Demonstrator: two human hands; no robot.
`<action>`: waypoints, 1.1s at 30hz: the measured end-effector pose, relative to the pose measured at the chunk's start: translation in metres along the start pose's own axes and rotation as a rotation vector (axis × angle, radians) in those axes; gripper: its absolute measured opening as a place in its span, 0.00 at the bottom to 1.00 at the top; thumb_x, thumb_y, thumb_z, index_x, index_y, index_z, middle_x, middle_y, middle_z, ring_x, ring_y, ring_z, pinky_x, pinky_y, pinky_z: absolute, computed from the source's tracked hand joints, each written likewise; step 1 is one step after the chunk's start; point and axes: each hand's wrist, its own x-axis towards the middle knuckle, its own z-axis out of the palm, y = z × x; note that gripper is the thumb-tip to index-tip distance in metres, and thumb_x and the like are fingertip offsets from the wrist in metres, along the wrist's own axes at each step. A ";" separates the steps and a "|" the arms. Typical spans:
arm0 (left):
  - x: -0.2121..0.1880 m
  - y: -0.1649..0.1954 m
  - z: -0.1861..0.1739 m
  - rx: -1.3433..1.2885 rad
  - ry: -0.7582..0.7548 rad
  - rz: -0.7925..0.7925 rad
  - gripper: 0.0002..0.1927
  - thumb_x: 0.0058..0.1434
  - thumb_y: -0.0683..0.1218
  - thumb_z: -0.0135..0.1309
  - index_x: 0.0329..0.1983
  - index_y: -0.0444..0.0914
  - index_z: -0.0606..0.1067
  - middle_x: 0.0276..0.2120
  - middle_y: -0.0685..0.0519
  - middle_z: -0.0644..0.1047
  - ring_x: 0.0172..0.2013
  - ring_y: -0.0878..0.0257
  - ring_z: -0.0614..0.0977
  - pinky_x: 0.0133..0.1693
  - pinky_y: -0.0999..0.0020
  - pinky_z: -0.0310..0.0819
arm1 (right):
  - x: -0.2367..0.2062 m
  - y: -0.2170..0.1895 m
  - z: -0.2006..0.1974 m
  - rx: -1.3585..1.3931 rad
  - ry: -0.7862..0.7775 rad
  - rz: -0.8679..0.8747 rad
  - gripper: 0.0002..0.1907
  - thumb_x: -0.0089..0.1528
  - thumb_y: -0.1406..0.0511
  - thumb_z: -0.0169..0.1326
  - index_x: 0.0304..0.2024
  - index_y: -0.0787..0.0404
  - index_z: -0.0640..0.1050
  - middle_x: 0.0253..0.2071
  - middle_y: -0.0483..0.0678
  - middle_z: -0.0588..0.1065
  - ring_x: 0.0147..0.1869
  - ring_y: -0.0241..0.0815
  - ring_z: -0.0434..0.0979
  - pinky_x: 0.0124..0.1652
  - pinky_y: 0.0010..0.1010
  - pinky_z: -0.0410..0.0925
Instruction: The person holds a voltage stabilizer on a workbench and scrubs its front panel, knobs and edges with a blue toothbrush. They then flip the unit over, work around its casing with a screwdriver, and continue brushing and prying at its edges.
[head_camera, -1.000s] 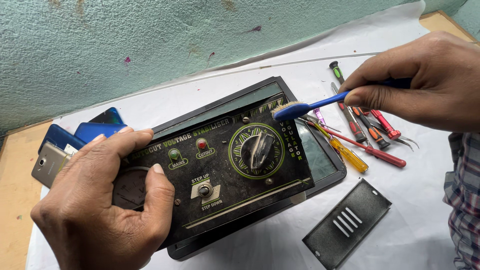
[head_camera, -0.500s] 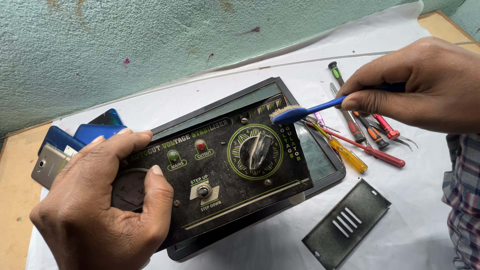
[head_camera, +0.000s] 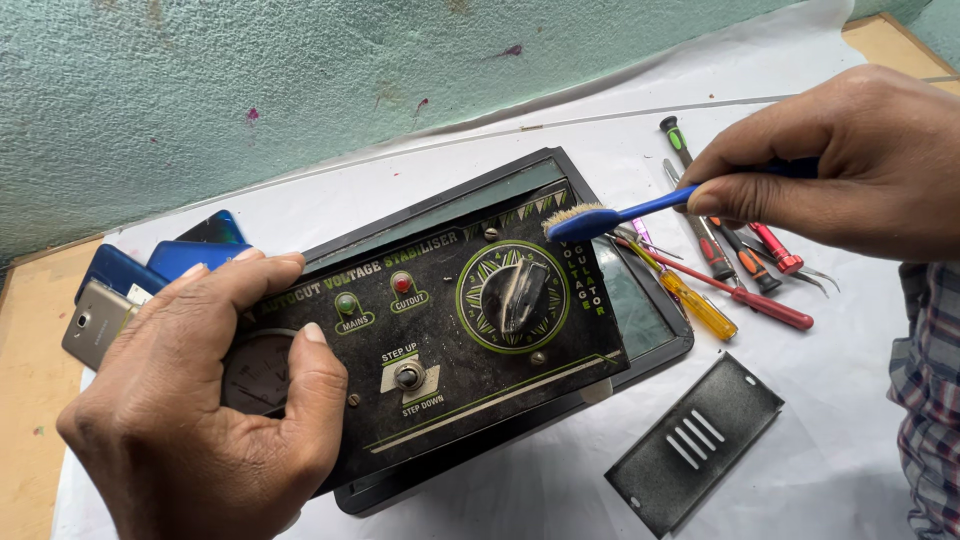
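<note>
A black front panel of an electrical box (head_camera: 450, 330) lies tilted on a dark tablet-like slab (head_camera: 640, 310). The panel carries a round dial knob (head_camera: 513, 295), a green lamp, a red lamp and a toggle switch. My left hand (head_camera: 205, 400) grips the panel's left end, thumb over a small round meter. My right hand (head_camera: 840, 160) holds a blue toothbrush (head_camera: 615, 215), its bristles touching the panel's upper right corner just above the dial.
Several screwdrivers and tweezers (head_camera: 730, 265) lie to the right of the panel. A black vented metal plate (head_camera: 695, 445) rests at the lower right. Several phones (head_camera: 130, 285) are stacked at the left. A green wall runs along the back.
The brush head has shifted slightly along the panel's upper right edge above the dial. My left hand has kept its hold on the panel.
</note>
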 end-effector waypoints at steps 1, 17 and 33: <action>0.000 0.000 0.000 0.007 0.001 0.006 0.17 0.50 0.38 0.60 0.45 0.31 0.79 0.40 0.42 0.82 0.44 0.47 0.85 0.55 0.53 0.77 | 0.000 0.000 0.000 0.000 0.001 -0.003 0.15 0.60 0.55 0.62 0.46 0.51 0.87 0.29 0.44 0.83 0.35 0.36 0.84 0.39 0.32 0.75; 0.001 0.001 0.000 0.008 0.005 -0.002 0.18 0.49 0.38 0.59 0.45 0.31 0.79 0.41 0.42 0.82 0.44 0.47 0.85 0.54 0.54 0.77 | 0.001 0.002 0.000 -0.087 -0.205 0.020 0.15 0.60 0.55 0.63 0.47 0.48 0.88 0.30 0.43 0.84 0.35 0.36 0.84 0.37 0.33 0.74; 0.001 0.003 0.000 -0.001 -0.002 -0.052 0.17 0.49 0.38 0.59 0.44 0.32 0.80 0.42 0.41 0.82 0.45 0.47 0.85 0.51 0.55 0.79 | -0.004 0.005 0.001 -0.125 -0.272 -0.062 0.16 0.57 0.54 0.66 0.47 0.45 0.89 0.29 0.41 0.83 0.34 0.35 0.81 0.36 0.34 0.73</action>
